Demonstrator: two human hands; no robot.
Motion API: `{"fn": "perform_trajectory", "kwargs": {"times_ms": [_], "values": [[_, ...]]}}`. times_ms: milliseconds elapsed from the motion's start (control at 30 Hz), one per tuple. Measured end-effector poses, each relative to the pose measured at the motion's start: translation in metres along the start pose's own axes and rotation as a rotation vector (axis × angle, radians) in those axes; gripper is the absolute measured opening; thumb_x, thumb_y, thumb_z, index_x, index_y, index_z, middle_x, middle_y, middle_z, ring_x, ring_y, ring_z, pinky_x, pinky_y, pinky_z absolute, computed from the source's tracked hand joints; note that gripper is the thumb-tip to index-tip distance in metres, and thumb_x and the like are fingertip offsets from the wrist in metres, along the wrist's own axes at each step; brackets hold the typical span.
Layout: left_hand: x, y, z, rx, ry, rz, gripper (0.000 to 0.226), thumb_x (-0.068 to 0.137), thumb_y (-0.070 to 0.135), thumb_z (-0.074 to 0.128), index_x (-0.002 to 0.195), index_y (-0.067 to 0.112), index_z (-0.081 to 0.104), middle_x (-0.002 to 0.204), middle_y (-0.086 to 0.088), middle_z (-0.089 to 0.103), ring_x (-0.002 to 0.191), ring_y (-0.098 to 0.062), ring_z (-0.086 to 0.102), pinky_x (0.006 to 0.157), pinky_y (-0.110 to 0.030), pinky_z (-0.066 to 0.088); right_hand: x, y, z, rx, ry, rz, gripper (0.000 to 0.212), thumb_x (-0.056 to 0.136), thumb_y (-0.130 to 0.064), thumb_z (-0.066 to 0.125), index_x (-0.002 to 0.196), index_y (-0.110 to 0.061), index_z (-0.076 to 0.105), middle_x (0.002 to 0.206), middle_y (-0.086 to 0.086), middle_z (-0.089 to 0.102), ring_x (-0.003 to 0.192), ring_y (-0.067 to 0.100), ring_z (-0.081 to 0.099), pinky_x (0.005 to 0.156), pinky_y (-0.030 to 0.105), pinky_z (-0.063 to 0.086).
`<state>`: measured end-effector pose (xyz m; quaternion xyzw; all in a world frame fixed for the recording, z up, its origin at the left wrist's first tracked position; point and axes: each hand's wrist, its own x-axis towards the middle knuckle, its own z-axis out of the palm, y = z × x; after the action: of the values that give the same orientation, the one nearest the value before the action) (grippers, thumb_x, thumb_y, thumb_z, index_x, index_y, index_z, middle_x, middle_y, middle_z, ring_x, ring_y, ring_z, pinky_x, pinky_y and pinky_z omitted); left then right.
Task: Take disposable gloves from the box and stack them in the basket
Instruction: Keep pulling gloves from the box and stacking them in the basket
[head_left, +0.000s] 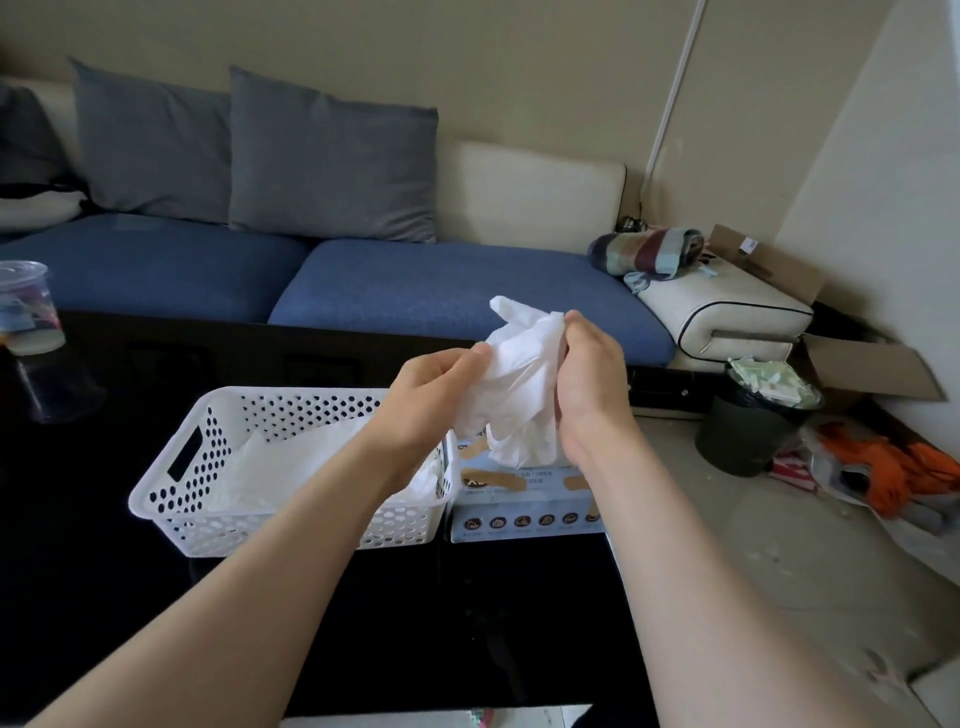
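Both hands, left hand (434, 397) and right hand (584, 384), pinch a white glove (519, 384) mid-frame, its length upright, fingertips pointing up, above the box (524, 506)

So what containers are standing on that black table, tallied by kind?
White perforated basket: 1
Glove box: 1
Clear plastic cup: 1
Total: 3
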<state>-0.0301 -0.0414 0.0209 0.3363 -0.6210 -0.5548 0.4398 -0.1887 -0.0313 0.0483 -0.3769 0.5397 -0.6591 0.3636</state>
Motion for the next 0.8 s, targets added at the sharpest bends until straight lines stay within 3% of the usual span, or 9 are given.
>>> {"fn": "perform_trajectory", "kwargs": {"times_ms": [100, 167, 267, 367, 433, 533, 600, 700, 800], "values": [[-0.004, 0.003, -0.010, -0.044, 0.035, -0.030, 0.041, 0.107, 0.032, 0.059, 0.104, -0.008, 0.071, 0.088, -0.010, 0.068, 0.072, -0.019, 0.062, 0.061, -0.026, 0.047, -0.003, 0.001, 0.009, 0.010, -0.067, 0.061, 0.029, 0.103, -0.037, 0.049, 0.091, -0.014, 0.061, 0.083, 0.007, 0.061, 0.078, 0.023, 0.057, 0.077, 0.037, 0.048], [-0.007, 0.008, -0.018, -0.052, 0.027, -0.054, 0.025, 0.101, 0.024, 0.069, 0.108, 0.001, 0.075, 0.098, -0.013, 0.075, 0.081, -0.025, 0.069, 0.066, -0.032, 0.054, -0.006, 0.000, 0.014, -0.014, -0.083, 0.083, 0.025, 0.103, -0.038, 0.050, 0.090, -0.017, 0.058, 0.081, 0.007, 0.056, 0.078, 0.023, 0.054, 0.074, 0.038, 0.045], [-0.012, 0.011, -0.028, -0.032, 0.091, -0.077, 0.026, 0.092, 0.021, 0.080, 0.113, 0.005, 0.074, 0.109, -0.022, 0.076, 0.089, -0.031, 0.072, 0.076, -0.045, 0.052, -0.010, -0.001, 0.019, -0.080, -0.085, 0.129, 0.041, 0.105, -0.045, 0.050, 0.092, -0.009, 0.066, 0.085, 0.011, 0.073, 0.079, 0.029, 0.068, 0.076, 0.042, 0.056], [-0.017, 0.016, -0.036, -0.051, 0.146, -0.071, 0.032, 0.089, 0.019, 0.083, 0.108, -0.004, 0.069, 0.093, -0.021, 0.072, 0.081, -0.027, 0.069, 0.070, -0.038, 0.053, -0.015, -0.004, 0.025, -0.155, -0.193, 0.112, 0.063, 0.085, -0.073, 0.064, 0.100, -0.014, 0.079, 0.099, 0.013, 0.081, 0.089, 0.034, 0.075, 0.088, 0.054, 0.060], [-0.020, 0.020, -0.042, -0.041, 0.166, -0.062, 0.026, 0.089, 0.017, 0.083, 0.101, 0.000, 0.068, 0.085, -0.013, 0.070, 0.076, -0.024, 0.069, 0.065, -0.034, 0.054, -0.019, -0.003, 0.027, -0.210, -0.199, 0.093, 0.077, 0.061, -0.083, 0.084, 0.099, -0.017, 0.073, 0.097, 0.005, 0.079, 0.089, 0.027, 0.075, 0.093, 0.057, 0.060], [-0.023, 0.023, -0.052, 0.004, 0.180, -0.050, 0.015, 0.090, 0.011, 0.078, 0.094, 0.004, 0.065, 0.084, -0.011, 0.068, 0.077, -0.024, 0.067, 0.069, -0.037, 0.052, -0.021, 0.005, 0.031, -0.232, -0.237, 0.060, 0.060, 0.068, -0.054, 0.097, 0.113, -0.025, 0.069, 0.113, 0.004, 0.077, 0.101, 0.021, 0.077, 0.091, 0.044, 0.064], [-0.025, 0.025, -0.058, 0.015, 0.204, -0.059, 0.009, 0.090, 0.008, 0.072, 0.091, 0.006, 0.063, 0.081, -0.008, 0.064, 0.077, -0.022, 0.063, 0.069, -0.035, 0.050, -0.022, 0.008, 0.033, -0.227, -0.253, 0.054, 0.045, 0.084, -0.031, 0.091, 0.124, -0.029, 0.069, 0.114, 0.007, 0.077, 0.104, 0.023, 0.077, 0.087, 0.038, 0.062], [-0.028, 0.030, -0.063, 0.009, 0.234, -0.083, 0.006, 0.090, 0.009, 0.066, 0.087, 0.008, 0.062, 0.076, -0.003, 0.063, 0.072, -0.018, 0.061, 0.070, -0.035, 0.048, -0.018, 0.013, 0.037, -0.193, -0.291, 0.075, 0.041, 0.092, -0.016, 0.080, 0.128, -0.033, 0.069, 0.107, 0.013, 0.080, 0.103, 0.028, 0.078, 0.091, 0.044, 0.063], [-0.030, 0.034, -0.067, 0.023, 0.307, -0.078, 0.011, 0.091, 0.016, 0.066, 0.082, 0.010, 0.068, 0.077, -0.001, 0.064, 0.074, -0.018, 0.060, 0.073, -0.038, 0.047, -0.020, 0.012, 0.041, -0.183, -0.339, 0.100, 0.041, 0.099, -0.001, 0.061, 0.124, -0.031, 0.072, 0.106, 0.013, 0.080, 0.091, 0.027, 0.076, 0.080, 0.040, 0.062]]}}
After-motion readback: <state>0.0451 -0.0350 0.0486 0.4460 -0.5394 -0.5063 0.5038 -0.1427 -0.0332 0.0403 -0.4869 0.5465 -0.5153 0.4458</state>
